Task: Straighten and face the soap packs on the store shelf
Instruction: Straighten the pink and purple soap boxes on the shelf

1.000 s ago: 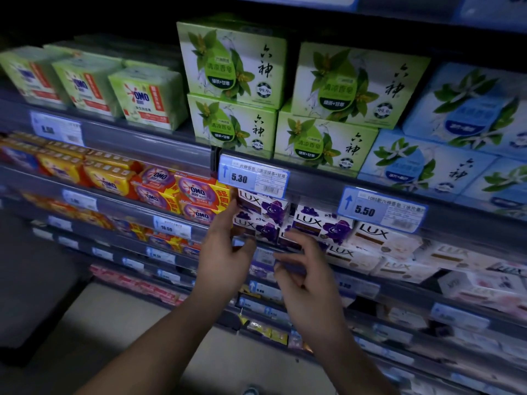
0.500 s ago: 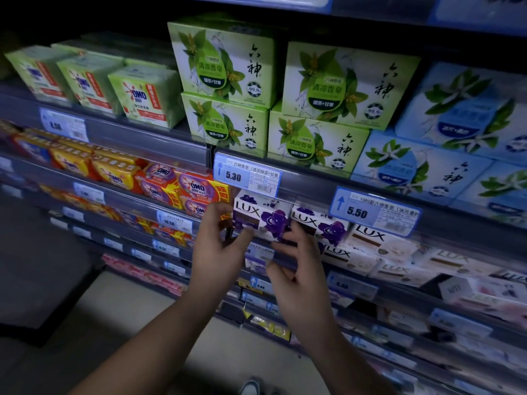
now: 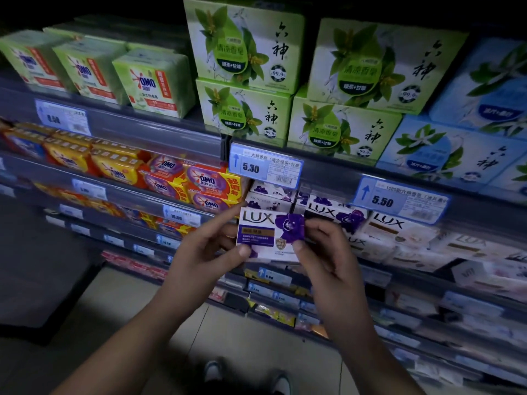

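A white and purple LUX soap pack (image 3: 268, 232) with a violet flower is lifted just in front of the middle shelf, its front facing me. My left hand (image 3: 205, 252) pinches its left end between thumb and fingers. My right hand (image 3: 325, 252) pinches its right end the same way. Behind it, more purple LUX packs (image 3: 333, 215) lie on the shelf, some tilted. White LUX packs (image 3: 399, 229) continue to the right.
Green boxed soaps (image 3: 245, 49) and blue ones (image 3: 456, 149) are stacked on the upper shelf, with green OMO packs (image 3: 151, 84) to the left. Orange and yellow OMO packs (image 3: 205, 183) fill the middle shelf's left. Price tags (image 3: 265, 166) hang on the shelf rails. Lower shelves run below.
Both hands have closed on one purple LUX pack and drawn it out from the shelf toward me, turning its front up to face me. The view has moved closer to the shelf.
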The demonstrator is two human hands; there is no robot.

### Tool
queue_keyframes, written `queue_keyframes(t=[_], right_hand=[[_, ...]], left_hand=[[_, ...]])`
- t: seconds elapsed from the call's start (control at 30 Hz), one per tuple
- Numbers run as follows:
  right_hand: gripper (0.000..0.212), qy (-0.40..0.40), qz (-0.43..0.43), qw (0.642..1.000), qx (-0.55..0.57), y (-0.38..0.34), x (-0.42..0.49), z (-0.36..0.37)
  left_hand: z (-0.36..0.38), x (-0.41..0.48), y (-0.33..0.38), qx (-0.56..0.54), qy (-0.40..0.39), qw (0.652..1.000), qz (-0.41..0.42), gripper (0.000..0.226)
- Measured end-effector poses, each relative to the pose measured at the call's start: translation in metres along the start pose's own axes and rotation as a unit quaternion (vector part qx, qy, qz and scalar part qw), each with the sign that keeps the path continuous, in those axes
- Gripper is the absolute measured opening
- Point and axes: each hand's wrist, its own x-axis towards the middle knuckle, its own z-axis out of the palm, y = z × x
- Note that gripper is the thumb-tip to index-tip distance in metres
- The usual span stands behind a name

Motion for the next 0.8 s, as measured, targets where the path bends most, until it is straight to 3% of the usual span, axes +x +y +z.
queue_keyframes(t=[0.1, 0.3, 0.43, 0.57, 0.8], right_hand=[[0.032, 0.042, 0.012, 0.999, -0.005, -0.002, 0.000, 0.014], [0.022, 0.107, 0.008, 0.994, -0.028, -0.004, -0.005, 0.055], [0.025, 0.164, 0.014, 0.986, -0.022, -0.003, -0.010, 0.082], [0.031, 0.188, 0.010, 0.982, -0.026, -0.004, -0.012, 0.099], [0.035, 0.158, 0.048, 0.986, 0.026, -0.001, -0.012, 0.093]], left_hand=[[-0.019, 0.007, -0.004, 0.026, -0.038, 0.999, 0.009, 0.064], [-0.058, 0.022, -0.011, 0.000, -0.114, 0.993, -0.004, 0.068], [-0.084, 0.028, -0.018, -0.080, -0.178, 0.980, -0.050, 0.066], [-0.103, 0.030, -0.026, -0.099, -0.186, 0.974, -0.087, 0.067], [-0.100, 0.031, -0.021, -0.116, -0.168, 0.974, -0.095, 0.040]])
